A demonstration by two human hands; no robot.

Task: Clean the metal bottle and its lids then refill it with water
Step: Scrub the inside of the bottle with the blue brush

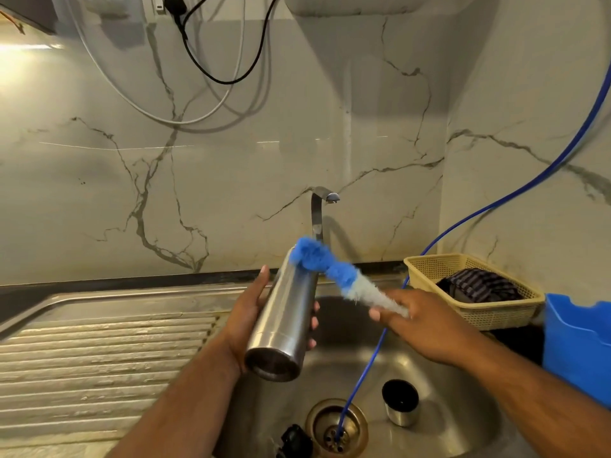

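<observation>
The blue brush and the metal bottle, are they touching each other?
Touching. The head view shows the bristles of the blue brush bunched over the mouth of the metal bottle, with no gap between them. The left hand grips the bottle.

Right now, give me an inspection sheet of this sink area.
Surface: stainless steel sink, ribbed drainboard.
Job's things: tilted steel bottle; blue-and-white bristle brush at its mouth; steel cup lid and black lid in basin.
Clutter: yellow plastic basket holding striped cloth; blue plastic container.
Hands: left hand holds bottle; right hand holds brush.
Cables: blue hose into drain; black cable, white cable on wall.
Surroundings: steel faucet, marble-look wall.
</observation>
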